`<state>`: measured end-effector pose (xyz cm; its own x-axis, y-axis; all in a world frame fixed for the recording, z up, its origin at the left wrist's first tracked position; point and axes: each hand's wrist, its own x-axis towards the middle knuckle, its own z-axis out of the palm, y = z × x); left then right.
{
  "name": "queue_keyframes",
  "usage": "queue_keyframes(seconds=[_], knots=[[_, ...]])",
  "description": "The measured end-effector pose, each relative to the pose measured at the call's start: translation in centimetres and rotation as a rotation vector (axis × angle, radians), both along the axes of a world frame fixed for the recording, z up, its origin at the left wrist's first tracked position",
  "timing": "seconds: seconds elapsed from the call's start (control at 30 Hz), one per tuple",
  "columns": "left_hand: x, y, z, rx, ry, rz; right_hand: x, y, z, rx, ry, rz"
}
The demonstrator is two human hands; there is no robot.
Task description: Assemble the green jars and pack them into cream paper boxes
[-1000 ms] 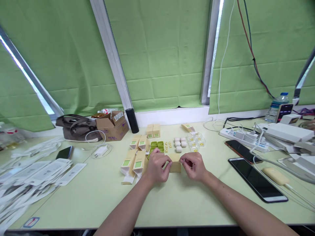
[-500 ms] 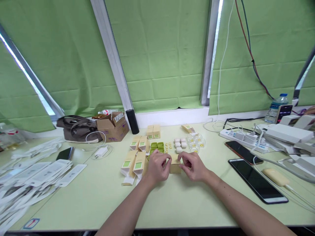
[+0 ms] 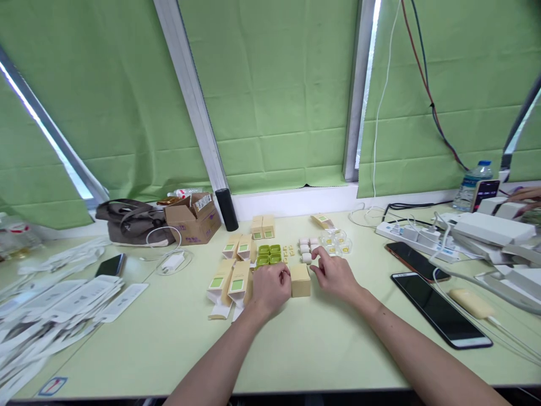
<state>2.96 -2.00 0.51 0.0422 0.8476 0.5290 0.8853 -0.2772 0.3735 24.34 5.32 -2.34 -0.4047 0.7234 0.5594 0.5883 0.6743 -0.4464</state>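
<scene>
A small tan cardboard box (image 3: pixel 300 285) stands on the table with its top closed. My left hand (image 3: pixel 270 286) is curled against the left side of this box, its fingertips partly hidden. On the other side, my right hand (image 3: pixel 336 274) has index finger and thumb apart, holding nothing, just off the box's right edge. Several small white cases (image 3: pixel 306 257) sit close to the right fingers. Behind them are clear round plastic pieces (image 3: pixel 340 248) with yellow centres. Green square trays (image 3: pixel 269 254) and tiny yellow pieces (image 3: pixel 288 250) lie beyond the left hand.
Tan boxes with open flaps (image 3: pixel 217 285) stand left of my hands, and two closed tan boxes (image 3: pixel 262 226) are farther back. Phones (image 3: pixel 442 310), a power strip (image 3: pixel 416 234) and cables occupy the right. Flat white packaging (image 3: pixel 80 299) is spread on the left. Another person's hand (image 3: pixel 526 195) shows far right.
My right hand has moved off the box top, to the right and slightly back, its fingers spreading. My left fingers have left the top edge and curled at the box's side.
</scene>
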Motion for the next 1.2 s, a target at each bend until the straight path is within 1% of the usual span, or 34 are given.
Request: queue_keyframes(seconds=[0.03,0.07,0.17,0.2,0.27,0.33,0.43,0.57,0.7,0.83,0.93,1.03,1.1,1.13,1.2], knots=[[0.0,0.0,0.0,0.002,0.0,0.009,0.1,0.1,0.0,-0.006,0.014,0.003],[0.0,0.0,0.1,-0.001,-0.001,0.033,0.2,0.0,0.1,-0.02,0.039,0.048],[0.0,0.0,0.4,-0.045,-0.009,0.125,0.7,-0.5,0.9,-0.094,0.154,0.302],[0.0,0.0,0.5,-0.07,-0.007,0.139,0.7,-0.8,1.2,-0.113,0.173,0.356],[0.1,0.0,0.7,-0.11,0.004,0.136,0.8,-1.3,1.5,-0.128,0.15,0.384],[0.1,0.0,0.7,-0.123,0.015,0.121,0.7,-1.4,1.6,-0.116,0.08,0.355],[0.1,0.0,0.6,-0.105,0.013,0.122,0.5,-1.1,1.1,-0.081,0.027,0.291],[0.2,0.0,0.6,-0.122,-0.001,0.1,-0.1,-0.4,0.0,-0.042,0.003,0.112],[0.5,-0.1,0.6,-0.177,0.025,0.075,-0.9,-0.4,-0.2,-0.142,-0.077,-0.039],[0.5,-0.2,0.7,-0.173,0.024,0.129,-1.1,-0.5,0.5,-0.245,-0.301,-0.175],[0.4,-0.1,0.7,-0.093,0.004,0.163,-0.9,-0.5,1.0,-0.292,-0.418,-0.202],[0.4,0.0,0.4,0.025,-0.04,0.101,-0.8,-0.7,1.2,-0.313,-0.481,-0.188],[0.5,0.0,0.3,0.074,-0.074,0.05,-0.9,-0.9,1.4,-0.317,-0.51,-0.185],[0.6,-0.1,0.4,0.077,-0.08,0.031,-1.0,-1.0,1.4,-0.319,-0.521,-0.184],[0.9,-0.3,0.6,0.034,-0.055,-0.008,-1.1,-1.2,1.5,-0.322,-0.539,-0.183]])
